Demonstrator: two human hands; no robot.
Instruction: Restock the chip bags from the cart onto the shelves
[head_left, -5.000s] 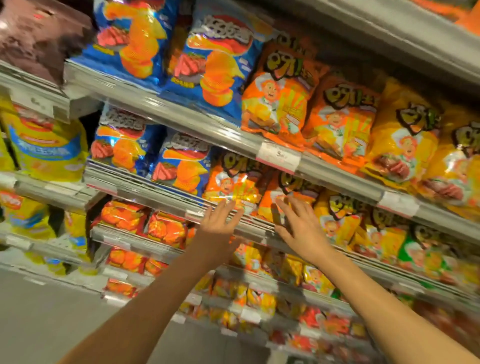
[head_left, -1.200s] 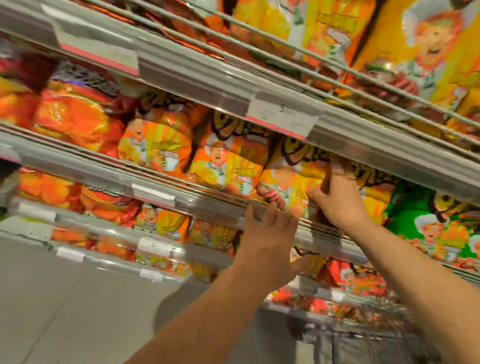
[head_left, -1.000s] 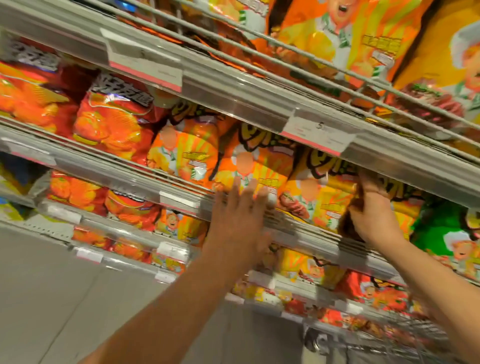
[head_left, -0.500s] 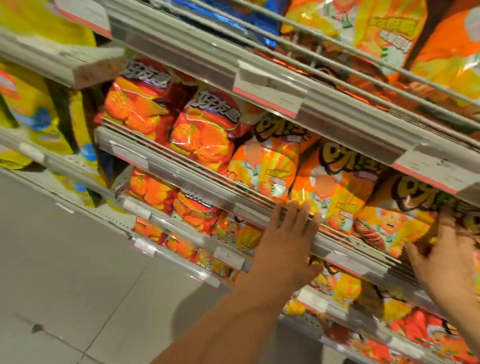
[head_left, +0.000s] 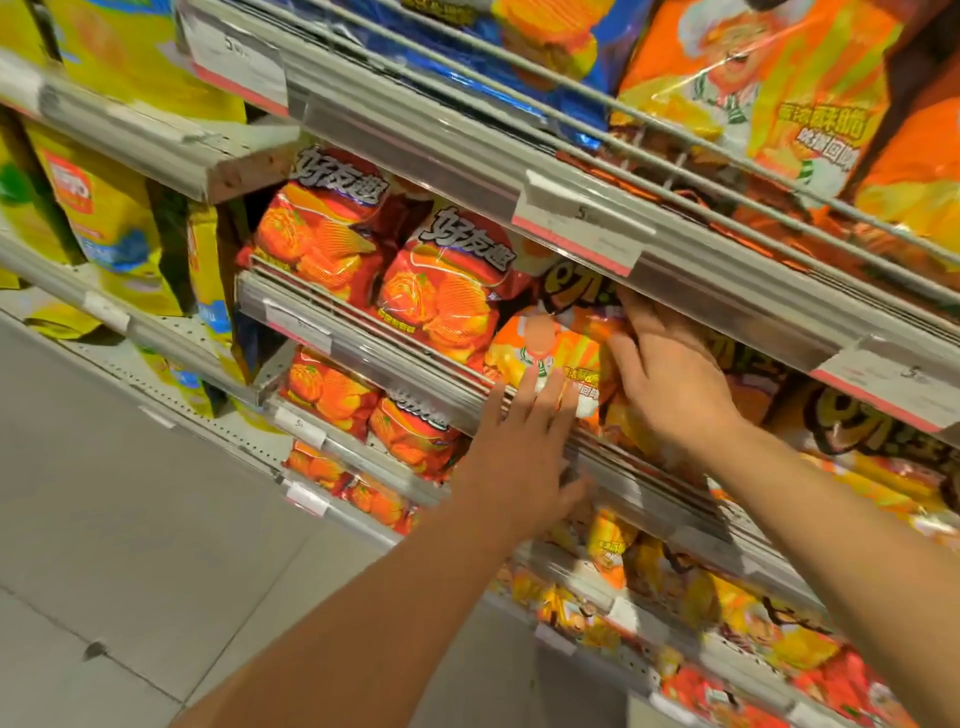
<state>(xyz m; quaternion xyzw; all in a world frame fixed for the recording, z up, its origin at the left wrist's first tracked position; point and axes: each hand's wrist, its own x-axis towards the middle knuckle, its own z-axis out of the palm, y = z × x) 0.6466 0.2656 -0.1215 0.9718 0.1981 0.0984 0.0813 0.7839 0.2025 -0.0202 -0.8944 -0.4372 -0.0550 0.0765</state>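
An orange chip bag (head_left: 540, 348) with a cartoon figure stands on the middle shelf (head_left: 395, 358), right of two red chip bags (head_left: 447, 296). My left hand (head_left: 524, 452) lies flat with straight fingers against the bag's lower front and the shelf's wire rail. My right hand (head_left: 670, 379) reaches under the upper shelf edge and grips the bag's right side, thumb on the front and fingers behind. More orange bags (head_left: 857, 426) fill the shelf to the right, partly hidden by my right arm. The cart is out of view.
The shelf above (head_left: 467, 156) carries a price tag (head_left: 576, 228) and holds blue and orange bags (head_left: 753, 78). Lower shelves hold small red and yellow bags (head_left: 332, 389). A neighbouring unit on the left has yellow bags (head_left: 104, 218). Grey tiled floor (head_left: 130, 519) lies lower left.
The view has swung left along the shelf. My right hand moved left from the yellow-orange bags to the orange bag beside the red ones. My left hand stays flat on the rail.
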